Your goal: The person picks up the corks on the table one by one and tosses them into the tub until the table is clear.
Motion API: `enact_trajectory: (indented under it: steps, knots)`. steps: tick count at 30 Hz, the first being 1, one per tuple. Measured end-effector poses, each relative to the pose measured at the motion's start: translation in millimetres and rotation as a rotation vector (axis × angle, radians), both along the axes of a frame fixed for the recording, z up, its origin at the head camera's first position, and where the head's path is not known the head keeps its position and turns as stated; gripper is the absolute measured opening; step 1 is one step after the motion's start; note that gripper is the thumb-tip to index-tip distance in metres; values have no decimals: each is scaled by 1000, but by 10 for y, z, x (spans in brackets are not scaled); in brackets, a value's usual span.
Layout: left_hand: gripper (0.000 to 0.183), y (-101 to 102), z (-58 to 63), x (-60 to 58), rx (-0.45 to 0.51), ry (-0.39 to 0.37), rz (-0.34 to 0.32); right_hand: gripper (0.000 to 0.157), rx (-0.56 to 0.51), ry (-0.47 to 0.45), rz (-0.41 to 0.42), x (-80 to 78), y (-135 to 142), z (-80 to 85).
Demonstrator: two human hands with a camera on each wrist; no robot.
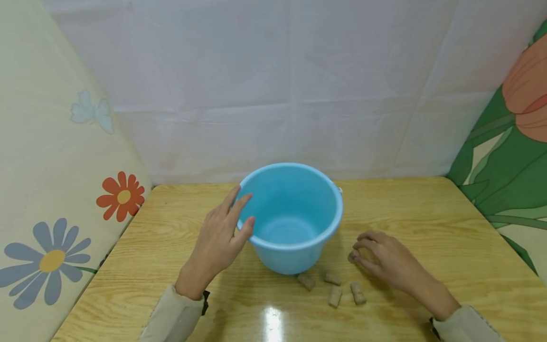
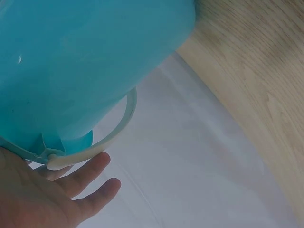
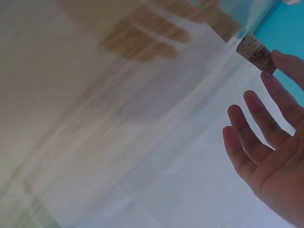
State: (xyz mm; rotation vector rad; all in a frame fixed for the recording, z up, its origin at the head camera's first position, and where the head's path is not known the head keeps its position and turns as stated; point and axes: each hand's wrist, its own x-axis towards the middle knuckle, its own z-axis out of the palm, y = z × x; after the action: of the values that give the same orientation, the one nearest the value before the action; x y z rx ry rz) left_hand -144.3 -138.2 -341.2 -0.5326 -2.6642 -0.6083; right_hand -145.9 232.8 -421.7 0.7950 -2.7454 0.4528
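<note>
A person's right hand (image 1: pixel 392 261) pinches a tapered brown cork (image 3: pixel 255 53) over a wood-grain tabletop (image 1: pixel 427 213); the left hand (image 1: pixel 217 237), fingers spread, touches a round light-blue plastic bucket (image 1: pixel 286 259).

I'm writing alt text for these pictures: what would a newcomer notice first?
Probably the blue bucket, standing mid-picture in the head view, the left hand at its rim. Next, the right hand to the bucket's right, pinching a cork. More corks lie on the wooden table near the bucket's base.
</note>
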Motion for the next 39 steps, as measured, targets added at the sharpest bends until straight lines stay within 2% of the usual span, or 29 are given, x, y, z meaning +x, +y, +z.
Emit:
enact_trajectory:
  steps: [19,31,34,39]
  knots:
    - [51,2,-5,-8,8,22,-5,16,-39,-9,-23,32,4,38]
    - [50,2,-6,-20,12,16,-8,24,-27,-2,-61,57,30,125]
    - [50,4,-5,-14,13,24,-11,26,-30,13,-59,54,37,157]
    - [50,1,-7,-18,13,31,-15,25,-47,88,-46,38,48,220]
